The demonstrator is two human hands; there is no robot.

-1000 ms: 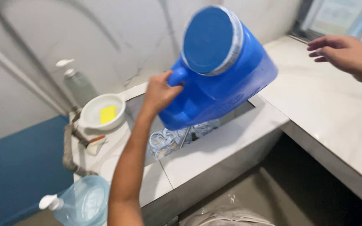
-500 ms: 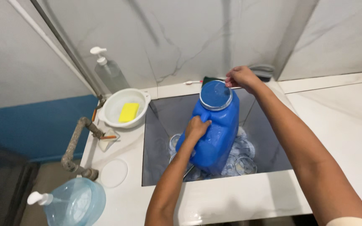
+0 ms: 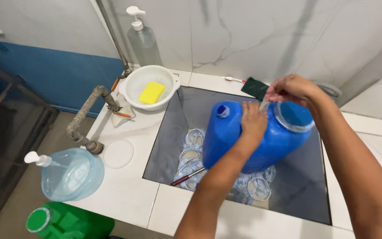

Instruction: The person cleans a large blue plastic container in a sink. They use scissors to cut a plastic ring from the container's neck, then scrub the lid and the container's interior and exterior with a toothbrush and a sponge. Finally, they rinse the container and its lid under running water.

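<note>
At far left a green container (image 3: 67, 221) and a clear pump jug (image 3: 69, 175) stand by the pipe (image 3: 85, 119); a white bowl (image 3: 149, 87) keeps a yellow sponge (image 3: 151, 92) beside the sink (image 3: 173, 146), seemingly for reach; the blue jug (image 3: 231, 137) lies tilted over clear lids (image 3: 193, 152) in the basin, long axis running left to right, wide capped mouth pointing right and slightly up; the left hand (image 3: 254, 124) clasps its top to steady it; the right hand (image 3: 295, 90) pinches something small at the cap rim.
</note>
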